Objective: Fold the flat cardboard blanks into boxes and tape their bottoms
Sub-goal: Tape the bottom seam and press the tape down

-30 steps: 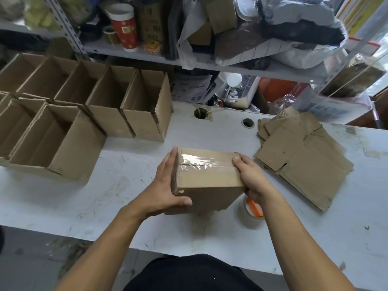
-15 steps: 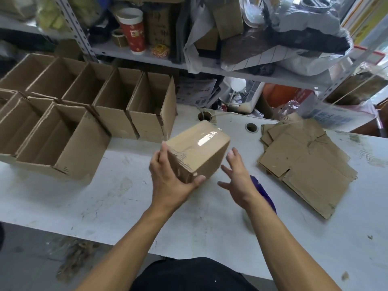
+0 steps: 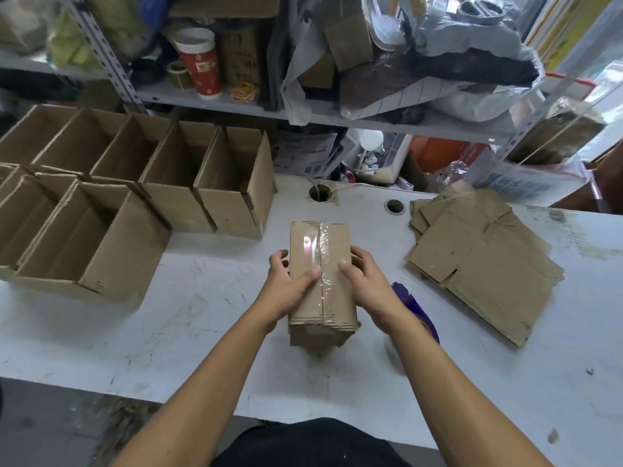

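A small cardboard box [image 3: 320,237] stands on the white table [image 3: 202,332] with its taped bottom facing up; clear tape runs along the centre seam. My left hand [image 3: 286,284] grips the box's left side, thumb lying on the top beside the tape. My right hand [image 3: 365,281] grips the right side, thumb on top at the tape, fingers curled over the edge. A stack of flat cardboard blanks [image 3: 478,261] lies to the right. A purple tape dispenser [image 3: 416,306] lies behind my right forearm, mostly hidden.
Several finished open boxes [image 3: 215,183] stand in rows at the left and back left. Two round cable holes [image 3: 394,206] pierce the table behind the box. A cluttered metal shelf [image 3: 303,112] with a red cup [image 3: 200,62] overhangs the back edge.
The box, held tilted in the air by my left hand alone, now stands on the table turned lengthwise. My right hand has come back onto it, and both thumbs lie on the taped top.
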